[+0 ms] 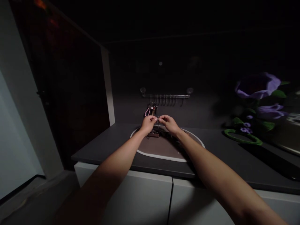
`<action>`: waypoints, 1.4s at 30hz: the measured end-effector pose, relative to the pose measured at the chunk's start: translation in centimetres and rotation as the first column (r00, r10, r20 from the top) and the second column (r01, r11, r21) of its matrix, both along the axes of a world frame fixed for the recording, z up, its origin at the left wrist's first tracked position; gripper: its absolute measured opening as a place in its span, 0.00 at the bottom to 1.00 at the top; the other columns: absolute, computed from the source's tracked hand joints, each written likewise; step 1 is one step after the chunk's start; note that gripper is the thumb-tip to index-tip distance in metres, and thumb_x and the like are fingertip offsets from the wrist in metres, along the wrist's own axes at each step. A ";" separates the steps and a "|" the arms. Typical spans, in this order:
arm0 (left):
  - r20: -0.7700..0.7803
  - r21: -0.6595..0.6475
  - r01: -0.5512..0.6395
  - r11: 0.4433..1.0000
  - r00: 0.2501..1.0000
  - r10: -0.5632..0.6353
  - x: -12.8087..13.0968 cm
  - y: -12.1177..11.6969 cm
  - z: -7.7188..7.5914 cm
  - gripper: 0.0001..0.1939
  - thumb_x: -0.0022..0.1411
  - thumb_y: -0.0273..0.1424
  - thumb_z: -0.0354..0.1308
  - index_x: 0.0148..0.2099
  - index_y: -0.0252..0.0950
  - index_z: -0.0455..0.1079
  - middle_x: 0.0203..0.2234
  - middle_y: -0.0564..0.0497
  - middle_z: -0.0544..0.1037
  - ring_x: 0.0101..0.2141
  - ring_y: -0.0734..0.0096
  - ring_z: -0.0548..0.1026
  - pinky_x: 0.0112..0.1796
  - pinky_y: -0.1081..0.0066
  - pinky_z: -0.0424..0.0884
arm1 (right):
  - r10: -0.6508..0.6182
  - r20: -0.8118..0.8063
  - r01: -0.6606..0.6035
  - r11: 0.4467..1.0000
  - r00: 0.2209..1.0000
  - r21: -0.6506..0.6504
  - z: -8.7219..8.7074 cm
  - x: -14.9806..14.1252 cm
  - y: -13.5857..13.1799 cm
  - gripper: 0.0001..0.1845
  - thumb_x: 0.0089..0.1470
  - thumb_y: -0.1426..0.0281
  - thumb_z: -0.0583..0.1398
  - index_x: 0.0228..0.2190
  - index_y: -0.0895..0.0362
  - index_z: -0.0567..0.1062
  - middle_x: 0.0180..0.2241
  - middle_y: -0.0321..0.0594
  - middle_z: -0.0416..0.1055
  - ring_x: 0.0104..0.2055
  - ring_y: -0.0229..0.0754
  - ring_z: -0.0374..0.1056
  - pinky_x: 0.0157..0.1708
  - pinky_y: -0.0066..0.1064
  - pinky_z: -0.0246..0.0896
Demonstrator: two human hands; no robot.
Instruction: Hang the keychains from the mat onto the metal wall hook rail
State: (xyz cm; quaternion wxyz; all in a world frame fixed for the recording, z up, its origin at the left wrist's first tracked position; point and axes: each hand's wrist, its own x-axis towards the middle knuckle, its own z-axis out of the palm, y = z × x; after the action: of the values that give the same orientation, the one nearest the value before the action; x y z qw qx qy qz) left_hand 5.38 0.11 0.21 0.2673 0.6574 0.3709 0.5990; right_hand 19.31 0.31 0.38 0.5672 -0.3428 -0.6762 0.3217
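Observation:
My left hand and my right hand meet in front of the wall, fingertips pinched close together. Between them is what looks like a small metal key ring, with a thin piece dangling below; its details are too small and dark to make out. Just behind and above my left hand, a bunch of keys and charms with a pink loop hangs from a clear hook rail. Under my hands lies a brown mat with a white rim, holding a brown bar-shaped item and other dark small things.
The mat rests on a dark countertop above white cabinet doors. At the right stand purple artificial flowers, a green ring and a rounded, shiny object. A dark door is at the left.

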 end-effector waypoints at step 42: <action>0.047 -0.033 -0.282 0.959 0.958 0.284 -1.4 2.1 -0.7 0.09 0.55 0.30 0.50 0.28 0.32 0.69 0.22 0.50 0.74 0.22 0.75 0.68 0.25 0.76 0.62 | -0.328 -0.432 0.156 0.909 0.840 -0.387 8.2 -4.7 5.1 0.08 0.49 0.79 0.55 0.20 0.60 0.65 0.16 0.33 0.62 0.19 0.29 0.59 0.21 0.23 0.62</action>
State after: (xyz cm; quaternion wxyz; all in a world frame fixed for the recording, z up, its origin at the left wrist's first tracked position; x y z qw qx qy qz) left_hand 3.94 2.18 -0.44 0.1968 0.5785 0.4617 0.6430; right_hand 14.63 5.38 8.57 0.6886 -0.4260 -0.3963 0.4329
